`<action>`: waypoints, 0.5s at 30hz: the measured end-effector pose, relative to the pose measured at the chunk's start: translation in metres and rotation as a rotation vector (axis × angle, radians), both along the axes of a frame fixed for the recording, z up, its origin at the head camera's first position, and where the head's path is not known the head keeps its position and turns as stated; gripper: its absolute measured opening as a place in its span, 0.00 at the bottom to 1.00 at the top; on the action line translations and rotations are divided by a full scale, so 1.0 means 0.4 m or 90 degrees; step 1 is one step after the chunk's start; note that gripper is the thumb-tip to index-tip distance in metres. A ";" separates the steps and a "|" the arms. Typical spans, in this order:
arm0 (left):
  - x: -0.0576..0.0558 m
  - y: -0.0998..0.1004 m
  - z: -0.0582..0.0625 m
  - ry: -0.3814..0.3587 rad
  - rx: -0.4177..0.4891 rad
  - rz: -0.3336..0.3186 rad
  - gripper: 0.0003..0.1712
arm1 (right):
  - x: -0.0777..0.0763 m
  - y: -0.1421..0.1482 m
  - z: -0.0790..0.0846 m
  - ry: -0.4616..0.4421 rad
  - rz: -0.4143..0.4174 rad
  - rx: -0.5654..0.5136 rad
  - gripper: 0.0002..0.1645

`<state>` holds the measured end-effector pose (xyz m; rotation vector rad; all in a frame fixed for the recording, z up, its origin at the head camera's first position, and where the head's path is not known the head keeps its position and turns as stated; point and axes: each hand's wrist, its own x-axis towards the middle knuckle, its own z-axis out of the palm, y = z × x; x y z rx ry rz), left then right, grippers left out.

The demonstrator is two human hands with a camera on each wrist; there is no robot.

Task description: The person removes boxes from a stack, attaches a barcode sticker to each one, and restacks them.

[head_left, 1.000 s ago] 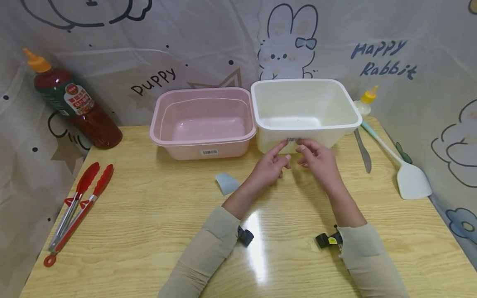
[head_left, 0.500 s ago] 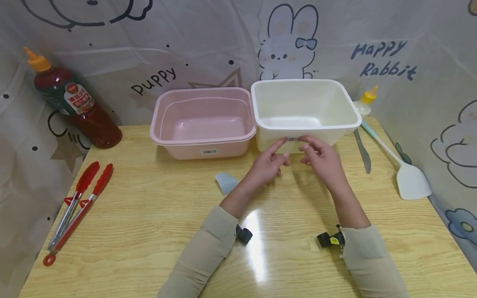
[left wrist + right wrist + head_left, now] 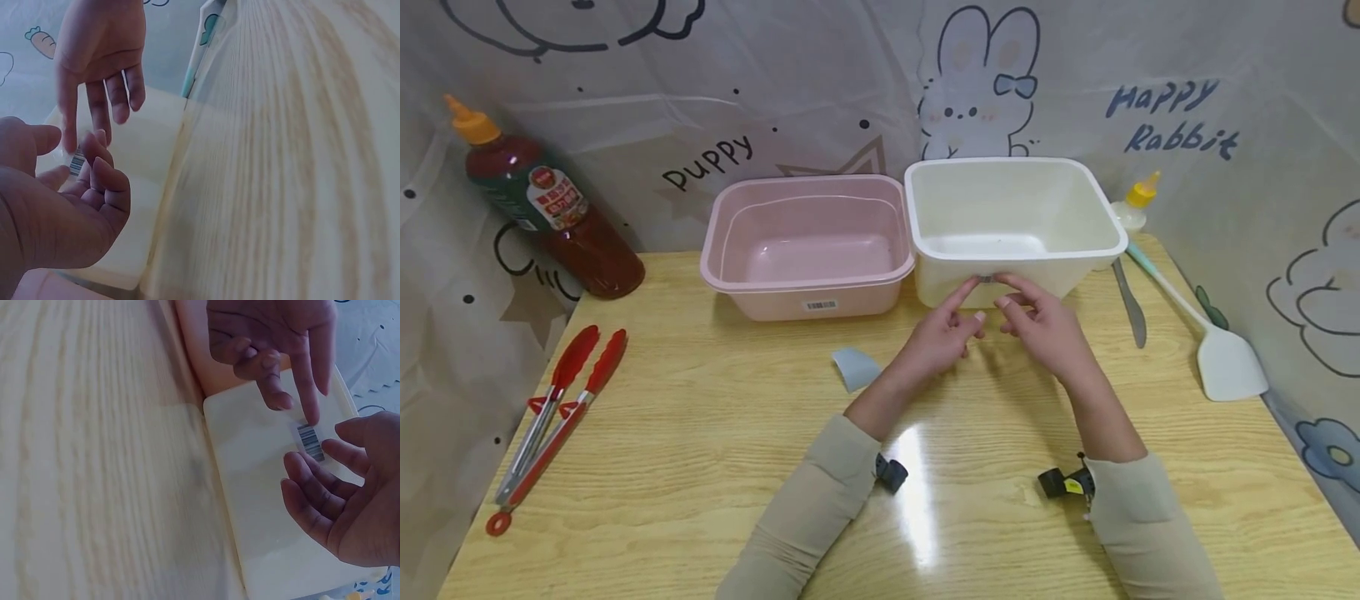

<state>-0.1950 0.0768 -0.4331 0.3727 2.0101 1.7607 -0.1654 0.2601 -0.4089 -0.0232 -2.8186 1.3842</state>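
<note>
A small barcode sticker (image 3: 310, 442) sits on the front wall of the white plastic bin (image 3: 940, 282). My left hand (image 3: 936, 340) points its straight index finger at the sticker's left end, fingertip right at the edge. From the other side my right hand (image 3: 1051, 335) brings its index fingertip to the right end. In the right wrist view the sticker lies flat against the wall between the two fingertips. The other fingers of both hands are loosely bent, with nothing in them. A curved pale-grey scrap (image 3: 855, 369) lies on the table beside the left forearm.
A pink bin (image 3: 775, 303) with its own barcode adjoins the white one. Red-tipped tongs (image 3: 561, 417) and a leaning sauce bottle (image 3: 561, 208) are at left. At right lie a knife (image 3: 1129, 304) and white spatula (image 3: 1231, 365), with a yellow-capped bottle (image 3: 1131, 215) behind.
My right index fingertip has shifted slightly left along the sticker, so less of the barcode shows between the fingertips in the head view. The left hand has barely moved.
</note>
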 end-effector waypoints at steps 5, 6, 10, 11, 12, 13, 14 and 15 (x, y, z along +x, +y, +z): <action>0.001 -0.002 -0.004 0.006 0.000 0.001 0.33 | -0.002 0.019 -0.005 0.013 -0.018 -0.004 0.27; 0.000 -0.001 -0.007 0.007 0.000 0.000 0.33 | -0.004 0.021 -0.008 0.018 -0.020 -0.006 0.27; -0.003 0.007 -0.023 -0.006 -0.007 -0.008 0.34 | -0.010 0.020 -0.017 0.016 -0.011 -0.003 0.26; -0.003 0.008 -0.025 -0.008 -0.015 -0.012 0.35 | -0.010 0.019 -0.019 0.012 -0.005 0.001 0.27; -0.003 0.010 -0.027 -0.011 -0.024 -0.015 0.35 | -0.011 0.016 -0.021 0.006 0.003 0.007 0.27; -0.003 0.011 -0.028 -0.010 -0.036 -0.020 0.36 | -0.011 0.014 -0.021 0.000 0.013 0.014 0.27; -0.002 0.012 -0.028 -0.007 -0.049 -0.024 0.36 | -0.011 0.012 -0.021 -0.007 0.022 0.018 0.28; -0.001 0.012 -0.027 -0.001 -0.060 -0.027 0.37 | -0.010 0.010 -0.020 -0.013 0.032 0.024 0.29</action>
